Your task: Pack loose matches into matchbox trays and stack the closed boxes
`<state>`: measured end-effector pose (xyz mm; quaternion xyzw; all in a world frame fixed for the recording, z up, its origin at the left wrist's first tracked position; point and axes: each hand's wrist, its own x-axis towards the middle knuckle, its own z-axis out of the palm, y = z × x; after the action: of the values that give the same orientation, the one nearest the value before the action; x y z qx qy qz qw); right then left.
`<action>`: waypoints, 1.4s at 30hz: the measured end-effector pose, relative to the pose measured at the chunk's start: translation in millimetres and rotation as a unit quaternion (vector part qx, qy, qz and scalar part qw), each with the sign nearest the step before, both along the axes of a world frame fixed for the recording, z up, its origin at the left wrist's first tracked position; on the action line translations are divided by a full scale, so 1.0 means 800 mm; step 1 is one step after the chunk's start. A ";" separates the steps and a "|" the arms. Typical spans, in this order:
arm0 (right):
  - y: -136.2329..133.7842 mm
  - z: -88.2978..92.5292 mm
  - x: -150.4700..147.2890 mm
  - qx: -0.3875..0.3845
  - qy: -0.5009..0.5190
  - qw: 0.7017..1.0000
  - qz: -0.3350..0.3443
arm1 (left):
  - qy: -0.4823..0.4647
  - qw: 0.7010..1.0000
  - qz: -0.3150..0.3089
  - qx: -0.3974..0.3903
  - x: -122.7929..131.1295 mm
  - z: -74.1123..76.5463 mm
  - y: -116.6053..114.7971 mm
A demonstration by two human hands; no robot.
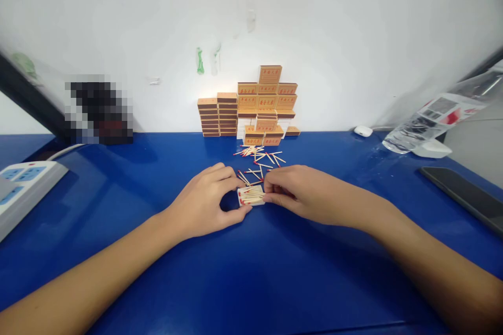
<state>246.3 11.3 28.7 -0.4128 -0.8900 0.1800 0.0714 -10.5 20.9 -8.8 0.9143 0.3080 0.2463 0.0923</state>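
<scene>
In the head view, the matchbox tray [257,203] sits on the blue worktop [236,272], about midway between its left and right sides and well forward of its back edge. The left hand [210,196] brackets the tray's left end: thumb against the side nearest the person, forefinger by the far left corner, with a wide curve between them that holds the tray steady. The right hand [298,188] is at the opposite end, thumb and fingers drawn into a narrow pinch that touches or nearly touches the tray's right end; whether a match is held between them cannot be told.

The tray lies flat with its open side up. Its long axis runs left to right, roughly parallel to the worktop's back edge. The tray matches [251,196] lie mostly along that axis, red heads toward the left hand and plain ends toward the right, these ends slanting slightly toward the back edge.

Just beyond the tray, loose matches [251,151] lie scattered at mixed angles, thickest farther back. Behind them, a stepped stack of yellow matchboxes [267,102] stands at the worktop's back edge, with two columns of flat matchboxes [217,115] on its left. Toward the back right corner, a clear bottle [432,115] leans over; a dark phone [463,193] lies near the right edge.
</scene>
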 end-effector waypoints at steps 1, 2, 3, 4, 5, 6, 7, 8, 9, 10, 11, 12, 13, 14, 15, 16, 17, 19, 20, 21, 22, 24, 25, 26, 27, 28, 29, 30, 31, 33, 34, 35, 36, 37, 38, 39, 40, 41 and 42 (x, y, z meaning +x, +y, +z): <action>0.000 -0.002 -0.001 0.004 0.007 1.000 0.005 | 0.000 1.000 -0.003 -0.003 0.000 0.000 0.000; 0.001 -0.004 -0.002 0.009 0.012 1.000 0.006 | 0.000 1.000 -0.006 -0.004 0.000 0.000 0.000; 0.002 -0.006 -0.003 0.014 0.016 1.000 0.006 | -0.001 1.000 -0.008 -0.003 0.000 0.000 0.000; 0.003 -0.007 -0.003 0.019 0.019 1.000 0.004 | -0.004 1.000 -0.008 -0.001 -0.001 0.000 0.000; 0.003 -0.008 -0.003 0.027 0.022 0.999 0.002 | -0.007 1.000 -0.008 0.003 -0.001 0.000 0.000; 0.004 -0.008 -0.003 0.034 0.024 0.999 -0.003 | -0.011 1.000 -0.006 0.009 -0.001 0.000 0.000; 0.004 -0.008 -0.003 0.042 0.026 0.999 -0.008 | -0.017 1.000 -0.004 0.015 -0.002 0.000 0.001; 0.004 -0.007 -0.003 0.048 0.028 0.998 -0.011 | -0.023 1.000 -0.002 0.021 -0.002 0.001 0.001; 0.003 -0.007 -0.003 0.053 0.031 0.998 -0.013 | -0.029 0.999 -0.001 0.027 -0.002 0.001 0.001; 0.003 -0.006 -0.004 0.058 0.034 0.998 -0.013 | -0.033 0.999 0.000 0.031 -0.002 0.000 0.002; 0.002 -0.006 -0.004 0.061 0.037 0.997 -0.012 | -0.035 0.999 0.001 0.035 -0.002 0.000 0.002; 0.002 -0.006 -0.005 0.064 0.039 0.997 -0.010 | -0.037 0.999 0.001 0.036 -0.002 0.000 0.003; 0.001 -0.007 -0.005 0.068 0.042 0.997 -0.009 | -0.038 0.999 0.001 0.037 -0.002 0.000 0.003; 0.001 -0.008 -0.006 0.071 0.044 0.996 -0.009 | -0.038 0.999 0.000 0.037 -0.002 -0.001 0.004; 0.001 -0.009 -0.006 0.072 0.047 0.996 -0.007 | -0.039 0.999 0.000 0.038 -0.002 -0.001 0.005; 0.001 -0.010 -0.007 0.072 0.049 0.996 -0.004 | -0.041 0.998 -0.002 0.038 -0.002 -0.001 0.005; 0.002 -0.011 -0.008 0.070 0.050 0.996 0.000 | -0.042 0.998 -0.003 0.039 -0.002 -0.002 0.006; 0.003 -0.013 -0.009 0.069 0.049 0.996 0.009 | -0.045 0.998 -0.006 0.038 -0.002 -0.003 0.007; 0.004 -0.013 -0.010 0.071 0.047 0.996 0.010 | -0.045 0.998 -0.008 0.036 -0.002 -0.004 0.008; 0.004 -0.013 -0.010 0.072 0.043 0.996 0.008 | -0.044 0.998 -0.008 0.034 -0.002 -0.004 0.008; 0.005 -0.013 -0.010 0.076 0.039 0.996 0.004 | -0.042 0.999 -0.008 0.031 -0.002 -0.005 0.008; 0.005 -0.012 -0.010 0.084 0.040 0.996 -0.007 | -0.040 0.999 -0.007 0.029 -0.002 -0.005 0.008; 0.005 -0.012 -0.009 0.086 0.043 0.995 -0.008 | -0.040 0.999 -0.007 0.028 -0.002 -0.005 0.008; 0.005 -0.012 -0.009 0.087 0.047 0.995 -0.008 | -0.041 0.999 -0.007 0.027 -0.001 -0.005 0.008; 0.005 -0.012 -0.009 0.088 0.051 0.995 -0.005 | -0.043 0.999 -0.009 0.027 -0.001 -0.005 0.007; 0.005 -0.013 -0.009 0.087 0.051 0.995 -0.001 | -0.044 0.999 -0.010 0.027 -0.001 -0.004 0.007; 0.004 -0.014 -0.009 0.084 0.048 0.995 0.003 | -0.044 0.999 -0.012 0.027 -0.001 -0.004 0.007; 0.004 -0.014 -0.009 0.081 0.043 0.996 0.005 | -0.044 0.999 -0.012 0.028 -0.001 -0.003 0.007; 0.003 -0.015 -0.010 0.081 0.037 0.996 0.003 | -0.045 0.998 -0.011 0.029 0.000 -0.003 0.006; 0.001 -0.015 -0.012 0.086 0.024 0.996 -0.003 | -0.049 0.998 -0.008 0.032 0.000 -0.002 0.006; 0.000 -0.014 -0.013 0.088 0.017 0.996 -0.004 | -0.052 0.998 -0.007 0.033 0.000 -0.001 0.005; -0.001 -0.013 -0.014 0.090 0.009 0.996 -0.004 | -0.054 0.998 -0.007 0.035 0.000 -0.001 0.005; -0.001 -0.012 -0.015 0.091 0.001 0.996 -0.004 | -0.055 0.998 -0.009 0.036 -0.001 -0.001 0.005; -0.002 -0.011 -0.016 0.091 -0.007 0.996 -0.004 | -0.054 0.998 -0.011 0.035 -0.001 -0.001 0.004; -0.003 -0.010 -0.017 0.091 -0.013 0.996 -0.006 | -0.052 0.998 -0.012 0.034 -0.001 -0.001 0.004; -0.003 -0.010 -0.017 0.092 -0.016 0.996 -0.010 | -0.049 0.998 -0.012 0.033 -0.001 -0.001 0.004; -0.003 -0.009 -0.017 0.096 -0.016 0.995 -0.015 | -0.045 0.998 -0.011 0.031 -0.001 -0.001 0.004; -0.002 -0.009 -0.016 0.099 -0.013 0.995 -0.019 | -0.043 0.999 -0.011 0.027 -0.002 -0.002 0.004; -0.002 -0.010 -0.016 0.101 -0.008 0.995 -0.019 | -0.041 0.999 -0.011 0.024 -0.002 -0.002 0.005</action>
<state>233.8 9.7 20.9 -0.4215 -0.8963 0.0847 0.1087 -12.0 24.6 -10.4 0.9085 0.2882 0.2902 0.0859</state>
